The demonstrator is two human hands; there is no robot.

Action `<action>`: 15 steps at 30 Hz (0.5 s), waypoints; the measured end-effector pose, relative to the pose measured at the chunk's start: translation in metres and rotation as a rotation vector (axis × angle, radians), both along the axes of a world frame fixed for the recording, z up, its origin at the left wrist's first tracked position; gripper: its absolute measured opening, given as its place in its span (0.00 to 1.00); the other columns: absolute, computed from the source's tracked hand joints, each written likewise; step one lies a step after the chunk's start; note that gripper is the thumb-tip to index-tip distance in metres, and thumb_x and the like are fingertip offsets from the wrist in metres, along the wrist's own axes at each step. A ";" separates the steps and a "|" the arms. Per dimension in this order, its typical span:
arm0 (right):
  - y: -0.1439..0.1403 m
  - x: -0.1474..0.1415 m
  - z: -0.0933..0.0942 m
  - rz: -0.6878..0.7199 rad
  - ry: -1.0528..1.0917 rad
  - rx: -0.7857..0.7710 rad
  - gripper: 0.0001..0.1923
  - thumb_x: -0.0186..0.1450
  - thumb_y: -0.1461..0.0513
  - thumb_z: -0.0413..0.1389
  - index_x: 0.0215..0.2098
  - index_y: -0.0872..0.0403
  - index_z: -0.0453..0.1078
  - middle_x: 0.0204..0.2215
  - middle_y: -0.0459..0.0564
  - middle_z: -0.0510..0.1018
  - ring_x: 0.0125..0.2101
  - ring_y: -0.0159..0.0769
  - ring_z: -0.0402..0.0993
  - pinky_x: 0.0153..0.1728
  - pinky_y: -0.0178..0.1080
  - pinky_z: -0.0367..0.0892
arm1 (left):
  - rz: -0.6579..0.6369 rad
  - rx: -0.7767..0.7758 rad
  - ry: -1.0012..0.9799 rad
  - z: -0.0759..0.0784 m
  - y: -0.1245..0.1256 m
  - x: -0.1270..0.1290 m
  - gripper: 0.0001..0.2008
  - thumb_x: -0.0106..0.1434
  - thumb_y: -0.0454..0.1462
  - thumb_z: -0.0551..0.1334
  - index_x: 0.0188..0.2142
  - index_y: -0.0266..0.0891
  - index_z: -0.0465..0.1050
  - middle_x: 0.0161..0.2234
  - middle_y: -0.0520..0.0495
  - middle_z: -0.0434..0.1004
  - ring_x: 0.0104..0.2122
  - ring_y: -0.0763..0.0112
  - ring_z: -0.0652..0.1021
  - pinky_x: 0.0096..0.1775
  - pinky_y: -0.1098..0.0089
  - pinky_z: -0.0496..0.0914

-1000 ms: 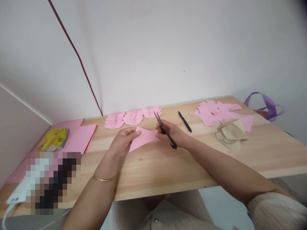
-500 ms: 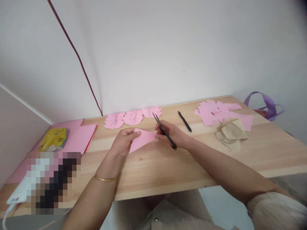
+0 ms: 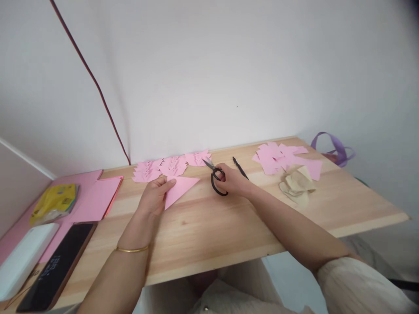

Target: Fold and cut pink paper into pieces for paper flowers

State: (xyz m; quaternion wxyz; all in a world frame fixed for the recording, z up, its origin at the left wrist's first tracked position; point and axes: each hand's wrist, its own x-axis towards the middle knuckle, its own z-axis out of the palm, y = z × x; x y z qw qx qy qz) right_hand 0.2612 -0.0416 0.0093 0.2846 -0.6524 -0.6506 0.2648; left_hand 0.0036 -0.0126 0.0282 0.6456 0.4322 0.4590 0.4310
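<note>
Pinched between the thumb and fingers of my left hand (image 3: 156, 194) is a folded pink paper triangle (image 3: 179, 188), its point facing right. My right hand (image 3: 234, 179) grips black-handled scissors (image 3: 213, 172) by the loops, their blades aimed up and left, apart from the paper. Behind my hands, cut pink paper pieces (image 3: 173, 166) with jagged edges lie in a row along the wall side. A black pen (image 3: 240, 168) rests just beyond my right hand, partly hidden by it.
Pink paper scraps (image 3: 278, 157) and a crumpled beige paper (image 3: 297, 184) lie to the right. A purple strap (image 3: 337, 146) shows past the table's far right corner. On the left are pink sheets (image 3: 90, 200), a yellow packet (image 3: 55, 201), a white device (image 3: 28, 257) and a phone (image 3: 59, 266).
My right hand has let go of the triangle's tip and now holds the scissors by their loops, turned and away from the paper. The whole view has shifted slightly.
</note>
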 end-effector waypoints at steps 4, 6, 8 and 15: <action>0.008 0.018 0.004 -0.103 -0.201 -0.095 0.19 0.59 0.59 0.53 0.48 0.56 0.62 0.31 0.55 0.76 0.29 0.39 0.72 0.26 0.35 0.60 | 0.013 0.026 0.012 -0.003 0.002 0.000 0.13 0.42 0.39 0.71 0.21 0.34 0.69 0.18 0.53 0.70 0.18 0.77 0.68 0.23 0.74 0.62; 0.010 0.026 0.007 -0.161 -0.330 -0.104 0.19 0.61 0.59 0.50 0.48 0.59 0.63 0.33 0.60 0.77 0.32 0.43 0.73 0.28 0.37 0.60 | 0.014 0.046 0.024 -0.005 0.003 -0.001 0.13 0.42 0.39 0.71 0.22 0.34 0.69 0.18 0.52 0.70 0.19 0.76 0.69 0.23 0.73 0.62; 0.010 0.033 0.010 -0.240 -0.453 -0.109 0.19 0.62 0.59 0.49 0.48 0.61 0.63 0.35 0.63 0.76 0.35 0.45 0.73 0.30 0.38 0.61 | 0.012 0.062 0.036 -0.006 0.004 -0.001 0.14 0.42 0.40 0.71 0.23 0.34 0.70 0.18 0.52 0.70 0.20 0.74 0.70 0.24 0.73 0.62; 0.010 0.061 0.009 -0.350 -0.527 -0.146 0.15 0.61 0.60 0.51 0.43 0.62 0.68 0.34 0.68 0.73 0.35 0.50 0.71 0.32 0.43 0.60 | 0.024 0.127 0.069 -0.014 0.005 0.000 0.16 0.43 0.42 0.71 0.21 0.35 0.66 0.18 0.54 0.67 0.19 0.77 0.67 0.24 0.74 0.61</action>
